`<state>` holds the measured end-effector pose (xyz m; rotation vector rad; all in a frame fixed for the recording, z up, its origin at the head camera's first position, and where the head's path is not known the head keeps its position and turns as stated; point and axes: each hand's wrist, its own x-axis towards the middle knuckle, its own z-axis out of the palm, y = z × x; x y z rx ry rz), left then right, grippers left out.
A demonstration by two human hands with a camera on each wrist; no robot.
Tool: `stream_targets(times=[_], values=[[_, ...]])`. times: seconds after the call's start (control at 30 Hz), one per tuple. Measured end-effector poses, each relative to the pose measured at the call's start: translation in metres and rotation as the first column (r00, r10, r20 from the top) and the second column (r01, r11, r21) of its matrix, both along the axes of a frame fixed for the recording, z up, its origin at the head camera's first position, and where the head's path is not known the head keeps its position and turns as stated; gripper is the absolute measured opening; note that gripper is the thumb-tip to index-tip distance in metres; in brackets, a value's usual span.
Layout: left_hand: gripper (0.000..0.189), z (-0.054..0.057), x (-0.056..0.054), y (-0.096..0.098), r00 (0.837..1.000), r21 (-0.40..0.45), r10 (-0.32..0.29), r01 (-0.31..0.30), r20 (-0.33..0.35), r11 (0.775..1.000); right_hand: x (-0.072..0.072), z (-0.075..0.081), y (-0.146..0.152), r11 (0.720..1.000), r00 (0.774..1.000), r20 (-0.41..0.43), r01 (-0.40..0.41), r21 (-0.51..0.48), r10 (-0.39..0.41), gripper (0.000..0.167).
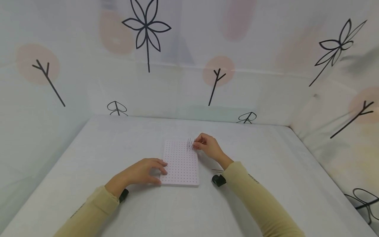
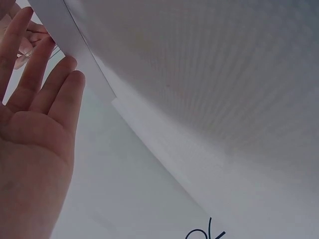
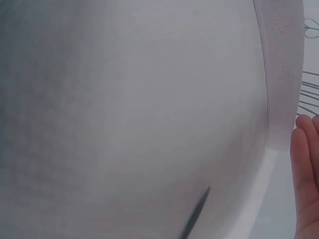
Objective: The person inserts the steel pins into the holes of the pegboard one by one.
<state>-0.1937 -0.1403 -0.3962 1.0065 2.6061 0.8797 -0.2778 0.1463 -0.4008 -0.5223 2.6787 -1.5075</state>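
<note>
A white pegboard point(image 1: 180, 164) with rows of small holes lies on the table in the head view. Several thin dark sticks point(image 1: 189, 144) stand in its far right corner, slightly tilted. My right hand point(image 1: 208, 146) is at that corner, thumb and fingertips pinched together round what looks like another thin stick, mostly hidden by the fingers. My left hand point(image 1: 145, 171) rests against the board's left edge, fingers spread and loosely bent. In the left wrist view the left fingers point(image 2: 42, 84) reach up beside the board's side. The right wrist view shows the board's side point(image 3: 281, 74) and right fingertips beside the sticks point(image 3: 309, 94).
A couple of thin sticks point(image 1: 217, 170) lie on the white table point(image 1: 133, 210), right of the board and by the right sleeve. Black wrist-worn devices point(image 1: 219, 180) show at both wrists. A patterned cloth point(image 1: 177, 89) hangs behind the table.
</note>
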Motion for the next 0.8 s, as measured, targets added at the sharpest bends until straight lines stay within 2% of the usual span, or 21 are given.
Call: stream_targets(times=[0.23, 0.47, 0.8], values=[[0.027, 0.0003, 0.0004, 0.0008, 1.0, -0.008, 0.005, -0.005, 0.011, 1.0, 0.0022, 0.0031, -0.003, 0.994, 0.999, -0.017, 0.045, 0.102, -0.043, 0.007], [0.025, 0.0015, 0.0006, 0.0001, 1.0, 0.006, 0.002, -0.002, 0.022, 1.0, 0.004, 0.0052, -0.0085, 0.99, 0.998, -0.02, 0.059, 0.13, -0.057, 0.005], [0.025, 0.0007, 0.0004, 0.0007, 1.0, 0.003, 0.008, -0.008, 0.025, 1.0, 0.0066, 0.0052, -0.0092, 0.979, 0.993, -0.001, 0.114, 0.168, -0.115, 0.009]])
